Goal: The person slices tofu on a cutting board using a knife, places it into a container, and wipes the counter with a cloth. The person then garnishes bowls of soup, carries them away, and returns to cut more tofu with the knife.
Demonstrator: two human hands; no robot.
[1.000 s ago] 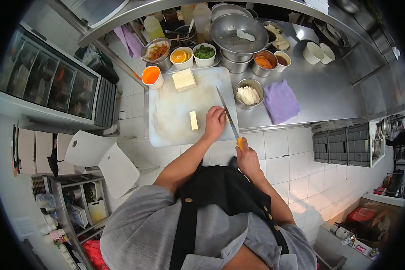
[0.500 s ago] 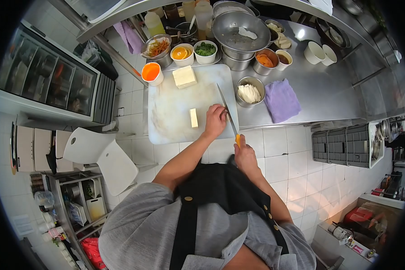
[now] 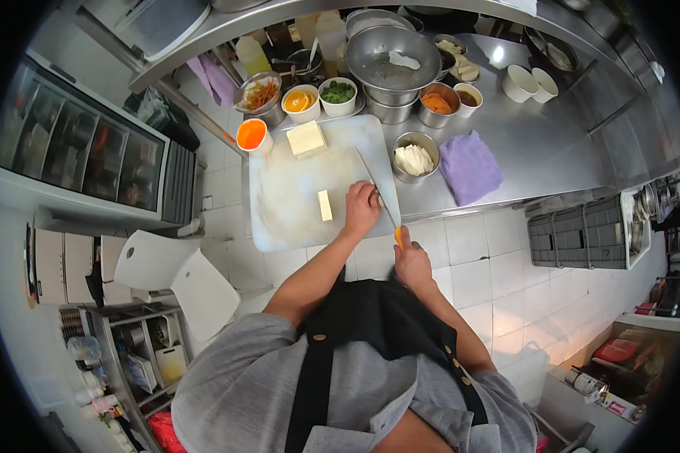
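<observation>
Knife (image 3: 386, 207) in right hand (image 3: 412, 261), beside left hand (image 3: 362, 209)

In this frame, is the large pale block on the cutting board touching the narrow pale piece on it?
Apart. The head view shows bare cutting board between the large pale block and the narrow pale piece.

A brushed, glossy metal counter (image 3: 544, 143) throws back light beside a smooth, matt white plastic cutting board (image 3: 287, 192). A wide, shiny round metal bowl (image 3: 378, 75) gleams above a soft, rumpled purple cloth (image 3: 470, 167), while a slim, smooth metal knife blade (image 3: 376, 179) meets a yellow handle (image 3: 398, 235).
</observation>
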